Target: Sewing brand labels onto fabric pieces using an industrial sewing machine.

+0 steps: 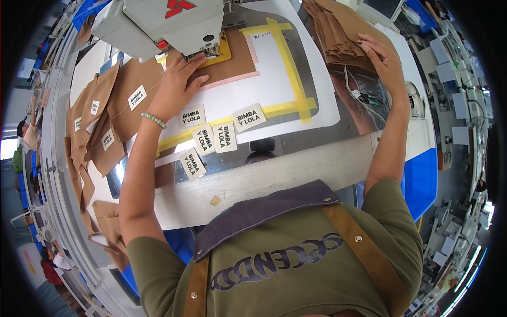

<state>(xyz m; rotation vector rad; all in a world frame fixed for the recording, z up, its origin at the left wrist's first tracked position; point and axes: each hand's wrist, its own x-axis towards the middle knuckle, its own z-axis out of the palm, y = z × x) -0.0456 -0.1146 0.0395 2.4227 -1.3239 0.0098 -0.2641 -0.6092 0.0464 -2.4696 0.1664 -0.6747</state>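
Note:
My left hand [181,84], with a beaded bracelet at the wrist, lies flat with its fingers stretched out under the head of a grey-white sewing machine [163,24]. Its fingertips are at a brown fabric piece [240,55], beside the yellow plate [224,52] by the needle area. Part of that piece is hidden by the hand and the machine. Off to the right, my right hand [383,58] rests its spread fingers on the edge of a stack of brown fabric pieces [338,34]; no piece is seen lifted. Several pale printed labels [225,137] lie loose in front of the machine.
Brown pieces with labels on them [108,113] overlap in a heap at the left, hanging over the table edge. Yellow tape [288,68] frames the white work sheet [280,100]. Cables [359,98] run below the stack. A blue bin [421,182] stands at the right.

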